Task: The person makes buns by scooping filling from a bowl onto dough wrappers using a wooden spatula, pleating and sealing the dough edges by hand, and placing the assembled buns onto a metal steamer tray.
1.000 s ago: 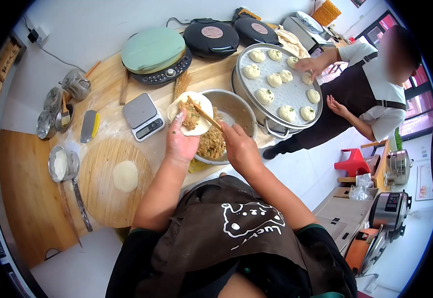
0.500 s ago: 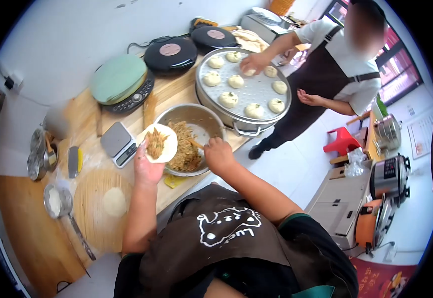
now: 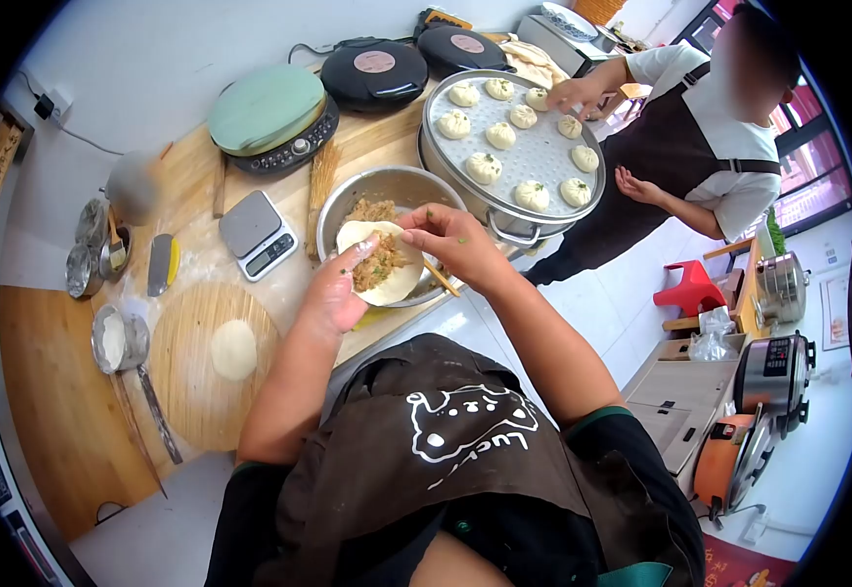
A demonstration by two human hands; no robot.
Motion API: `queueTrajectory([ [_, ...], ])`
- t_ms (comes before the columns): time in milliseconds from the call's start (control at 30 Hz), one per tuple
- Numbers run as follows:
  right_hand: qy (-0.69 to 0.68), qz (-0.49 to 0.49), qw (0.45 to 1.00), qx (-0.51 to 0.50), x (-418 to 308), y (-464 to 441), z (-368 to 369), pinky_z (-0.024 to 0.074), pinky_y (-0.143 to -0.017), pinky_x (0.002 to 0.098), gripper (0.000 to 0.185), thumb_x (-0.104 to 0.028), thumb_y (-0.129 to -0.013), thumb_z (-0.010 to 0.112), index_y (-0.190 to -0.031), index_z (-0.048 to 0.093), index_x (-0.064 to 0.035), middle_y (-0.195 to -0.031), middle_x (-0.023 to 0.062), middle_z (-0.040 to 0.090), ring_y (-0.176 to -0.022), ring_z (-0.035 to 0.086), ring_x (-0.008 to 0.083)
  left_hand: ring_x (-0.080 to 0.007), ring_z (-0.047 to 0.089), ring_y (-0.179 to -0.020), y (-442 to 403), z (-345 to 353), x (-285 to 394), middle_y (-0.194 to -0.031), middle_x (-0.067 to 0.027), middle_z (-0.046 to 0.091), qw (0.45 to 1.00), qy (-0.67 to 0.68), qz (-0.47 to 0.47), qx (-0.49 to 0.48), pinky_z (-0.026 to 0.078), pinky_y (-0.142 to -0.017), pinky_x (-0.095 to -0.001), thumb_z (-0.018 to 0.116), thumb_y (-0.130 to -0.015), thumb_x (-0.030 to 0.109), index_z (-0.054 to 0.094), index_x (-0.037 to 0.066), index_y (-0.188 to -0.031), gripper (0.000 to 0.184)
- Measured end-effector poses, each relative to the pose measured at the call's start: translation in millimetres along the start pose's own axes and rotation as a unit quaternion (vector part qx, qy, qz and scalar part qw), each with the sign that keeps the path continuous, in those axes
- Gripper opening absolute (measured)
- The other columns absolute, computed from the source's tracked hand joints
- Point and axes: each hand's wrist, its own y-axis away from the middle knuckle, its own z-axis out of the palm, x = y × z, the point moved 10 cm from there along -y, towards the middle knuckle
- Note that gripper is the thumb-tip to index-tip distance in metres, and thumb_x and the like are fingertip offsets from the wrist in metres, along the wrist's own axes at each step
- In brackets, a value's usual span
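Observation:
My left hand holds a round dough wrapper from below, with its thumb on top. A mound of chopped filling with green bits sits on the wrapper. The fingers of my right hand pinch the wrapper's upper edge. Both hands are above the near side of a steel bowl, which has more filling inside. A wooden stick, maybe chopsticks, leans in the bowl below my right hand. On a round wooden board to the left lies another flat dough round.
A co-worker's hand is over a steamer tray holding several pleated buns. A kitchen scale, a scraper and a flour pot stand left of the bowl. Electric griddles line the wall.
My right hand has let go of the stick and now pinches the wrapper. The filled wrapper has moved right, over the bowl. The co-worker's hand has drawn back from a bun on the tray.

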Motion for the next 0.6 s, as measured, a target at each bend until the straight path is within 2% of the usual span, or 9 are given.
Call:
queueTrajectory([
  [100,0.032,-0.04,0.999,0.015,7,-3,-2,0.0482,-0.074,0.0238,0.019,-0.018,-0.094,0.07,-0.103,0.067,-0.0013,-0.091,-0.0021,0.067,-0.082,0.058,0.0054,-0.0267,0.067,-0.108,2,5,-3,-0.119,-0.0141,0.067,1.0,-0.016,0.01,0.013,0.055,-0.096,-0.0437,0.07,-0.092,0.014,0.057,-0.002,-0.128,0.042],
  [200,0.088,-0.036,0.995,0.042,3,5,-6,0.0497,-0.074,0.0279,0.019,-0.017,-0.091,0.072,-0.1,0.067,-0.0004,-0.087,0.0039,0.068,-0.079,0.06,0.0107,-0.0245,0.068,-0.105,3,5,-6,-0.116,-0.0127,0.068,0.997,-0.055,0.026,0.046,0.056,-0.093,-0.041,0.071,-0.092,0.013,0.059,-0.002,-0.126,0.039],
  [300,0.131,-0.062,0.988,0.059,-5,15,-5,0.0503,-0.073,0.0293,0.02,-0.016,-0.09,0.072,-0.1,0.067,-0.0005,-0.085,0.0058,0.066,-0.077,0.06,0.0135,-0.0225,0.068,-0.103,-1,0,-10,-0.116,-0.0122,0.068,0.993,-0.103,0.029,0.054,0.057,-0.09,-0.0392,0.069,-0.093,0.011,0.06,-0.001,-0.125,0.036],
  [400,0.132,-0.057,0.985,0.098,-9,24,-12,0.0509,-0.073,0.0306,0.019,-0.015,-0.089,0.072,-0.101,0.067,-0.0011,-0.084,0.0072,0.066,-0.077,0.061,0.0154,-0.0211,0.068,-0.1,-4,4,-16,-0.113,-0.0115,0.068,0.989,-0.14,0.029,0.04,0.057,-0.087,-0.0374,0.07,-0.092,0.011,0.061,-0.002,-0.123,0.035],
  [500,0.109,-0.047,0.988,0.096,3,21,-22,0.0512,-0.075,0.0317,0.018,-0.016,-0.089,0.072,-0.1,0.068,-0.0018,-0.086,0.0077,0.067,-0.079,0.062,0.0172,-0.0185,0.067,-0.096,-3,16,-19,-0.11,-0.01,0.068,0.985,-0.17,0.016,0.036,0.056,-0.084,-0.035,0.071,-0.091,0.013,0.062,-0.003,-0.12,0.034],
  [600,0.115,-0.087,0.986,0.081,7,16,-33,0.051,-0.075,0.0326,0.018,-0.016,-0.088,0.072,-0.099,0.068,-0.0021,-0.088,0.0086,0.067,-0.08,0.063,0.0188,-0.0168,0.066,-0.097,-7,27,-19,-0.109,-0.0092,0.068,0.983,-0.182,0.024,0.032,0.055,-0.083,-0.0332,0.07,-0.092,0.013,0.062,-0.003,-0.121,0.034],
])
